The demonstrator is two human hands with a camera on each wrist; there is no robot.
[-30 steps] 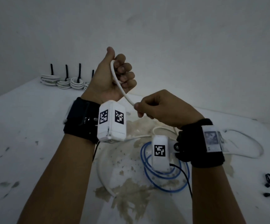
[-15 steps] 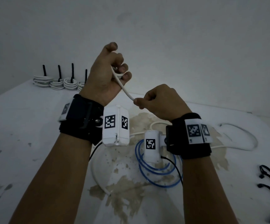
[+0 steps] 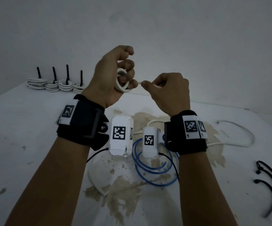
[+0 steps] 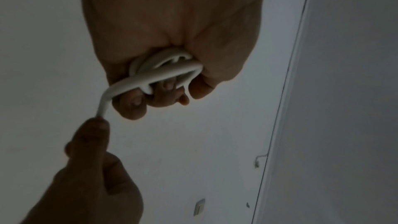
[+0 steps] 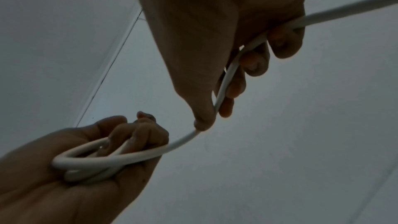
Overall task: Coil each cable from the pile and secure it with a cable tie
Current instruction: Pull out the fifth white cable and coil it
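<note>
My left hand [image 3: 115,75] is raised above the table, fingers curled round a small coil of white cable [image 3: 121,84] with a few loops in the palm [image 4: 163,71] [image 5: 103,161]. Just to its right my right hand [image 3: 166,88] pinches the same white cable [image 5: 224,84] between thumb and fingers, a short span apart. The cable runs on through the right hand and off toward the table, where its loose length [image 3: 239,132] lies. A blue cable [image 3: 153,170] lies in loops on the table below my wrists.
Several tied white coils [image 3: 58,84] with upright black ties stand at the table's far left. Loose black cable ties [image 3: 269,183] lie at the right edge. The white table [image 3: 17,128] has a brown worn patch in the middle; a wall rises behind.
The left hand has turned and wound more white cable into its palm. The right hand has risen and moved close to the left, so the span of cable between them is much shorter.
</note>
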